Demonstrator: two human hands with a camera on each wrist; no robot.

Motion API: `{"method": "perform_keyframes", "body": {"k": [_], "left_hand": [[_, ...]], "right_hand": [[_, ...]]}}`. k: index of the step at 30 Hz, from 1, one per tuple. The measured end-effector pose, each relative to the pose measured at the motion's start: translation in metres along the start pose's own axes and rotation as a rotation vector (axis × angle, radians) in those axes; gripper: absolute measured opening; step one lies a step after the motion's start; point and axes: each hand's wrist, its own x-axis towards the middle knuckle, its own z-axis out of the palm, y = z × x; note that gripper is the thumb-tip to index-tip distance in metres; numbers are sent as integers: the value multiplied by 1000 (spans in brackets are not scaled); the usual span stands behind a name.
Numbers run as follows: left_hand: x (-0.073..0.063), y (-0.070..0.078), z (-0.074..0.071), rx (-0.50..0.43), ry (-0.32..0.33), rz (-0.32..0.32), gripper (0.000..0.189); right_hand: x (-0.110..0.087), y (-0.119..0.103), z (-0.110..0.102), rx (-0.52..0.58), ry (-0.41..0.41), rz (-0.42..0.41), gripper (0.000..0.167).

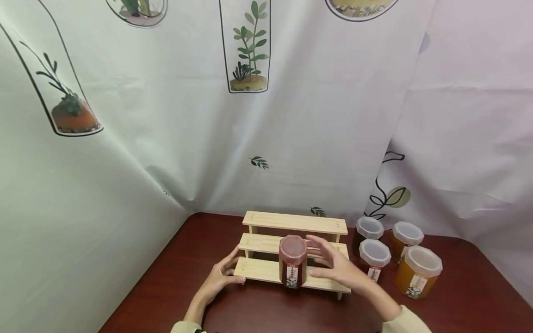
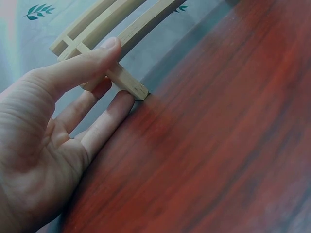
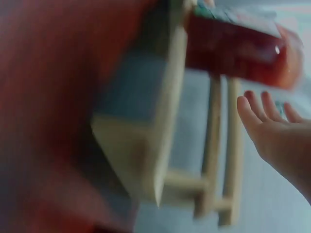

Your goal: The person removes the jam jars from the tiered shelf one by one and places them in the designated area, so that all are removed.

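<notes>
A three-step wooden rack (image 1: 260, 269) stands on the table. On its lowest step, near the middle, stands a dark red jar (image 1: 293, 259) with a frosted lid and a label on its front. My left hand (image 1: 219, 276) grips the rack's left end; in the left wrist view the thumb lies on the front step's end and fingers are by the leg (image 2: 127, 83). Just right of the jar is my right hand (image 1: 338, 267), its fingers spread. The blurred right wrist view shows a gap between that hand (image 3: 282, 136) and the jar (image 3: 233, 51).
To the rack's right stand two dark jars (image 1: 369, 227) (image 1: 374, 253) and two amber jars (image 1: 407, 233) (image 1: 418, 273), all with pale lids. The reddish-brown table (image 1: 250, 314) meets a white curtain (image 1: 325, 115) printed with plants behind and at the left.
</notes>
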Motion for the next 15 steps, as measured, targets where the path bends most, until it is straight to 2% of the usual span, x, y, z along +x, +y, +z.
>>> {"method": "perform_keyframes", "body": {"k": [4,8,15], "left_hand": [[-1,0,-2,0,0,-8,98],[-2,0,-2,-1,0,-13,98],[1,1,-1,9,2,-22,98]], "right_hand": [[13,3,20,42,42,30,84],[24,2,31,71,105,63,88],[35,2,38,21,195,135,80]]}}
